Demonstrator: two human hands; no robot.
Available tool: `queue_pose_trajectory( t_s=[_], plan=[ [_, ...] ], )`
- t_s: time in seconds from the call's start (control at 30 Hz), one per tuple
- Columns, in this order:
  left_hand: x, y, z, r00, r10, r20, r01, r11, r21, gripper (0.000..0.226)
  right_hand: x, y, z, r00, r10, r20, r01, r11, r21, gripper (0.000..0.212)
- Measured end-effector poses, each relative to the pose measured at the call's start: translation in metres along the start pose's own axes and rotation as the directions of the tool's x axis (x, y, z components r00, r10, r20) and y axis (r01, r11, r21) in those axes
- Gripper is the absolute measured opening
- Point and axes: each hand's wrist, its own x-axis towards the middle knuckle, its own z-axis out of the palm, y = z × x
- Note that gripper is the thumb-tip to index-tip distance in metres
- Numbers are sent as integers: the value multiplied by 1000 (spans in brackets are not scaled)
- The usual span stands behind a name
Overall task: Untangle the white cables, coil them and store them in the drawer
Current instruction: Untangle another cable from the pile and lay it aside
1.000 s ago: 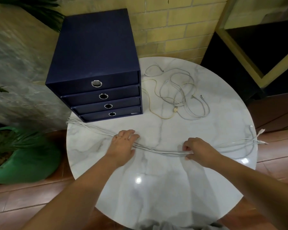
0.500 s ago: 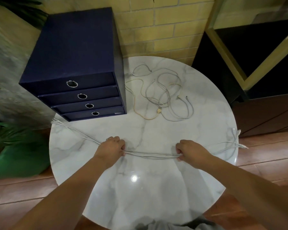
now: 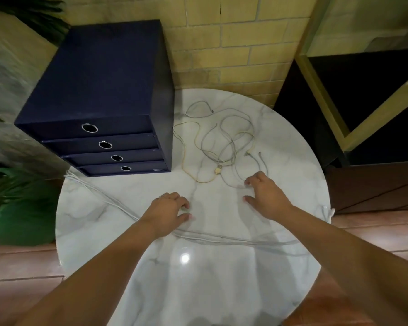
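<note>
A long bundle of white cables (image 3: 212, 240) lies stretched across the round marble table (image 3: 198, 283), from its left edge under both my forearms to its right edge. A loose tangle of white and yellowish cables (image 3: 224, 147) lies farther back, right of the dark blue drawer unit (image 3: 99, 95), whose drawers are all closed. My left hand (image 3: 169, 211) hovers past the bundle, fingers curled, holding nothing. My right hand (image 3: 265, 196) is spread open, fingertips at the near edge of the tangle.
A yellow brick wall (image 3: 233, 43) stands behind the table. A dark cabinet with a yellow frame (image 3: 363, 102) is at the right. A green plant pot (image 3: 17, 208) sits on the floor at the left, beside the table's edge.
Both hands have let go of the stretched cable bundle and moved forward. The bundle now lies on the table under my forearms. The right hand has reached the tangled cables.
</note>
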Motion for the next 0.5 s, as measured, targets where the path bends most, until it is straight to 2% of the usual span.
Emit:
queue_pose_trajectory(
  t_s=[0.13,0.27,0.4,0.5],
  plan=[
    [22,22,-4,999,15,-37,-17,999,-51,31,16,15,-3,997,60,45,-57,996,-68,51],
    [38,46,-3,999,18,-40,-24,987,-158,28,23,25,-3,996,30,87,-25,998,-58,24],
    [43,70,0,997,-3,-71,-19,949,-314,30,20,15,-18,1000,6,29,-11,987,158,19],
    [44,95,-1,996,5,-91,-43,907,-418,44,12,-3,-43,999,31,25,-39,880,473,8]
  ],
)
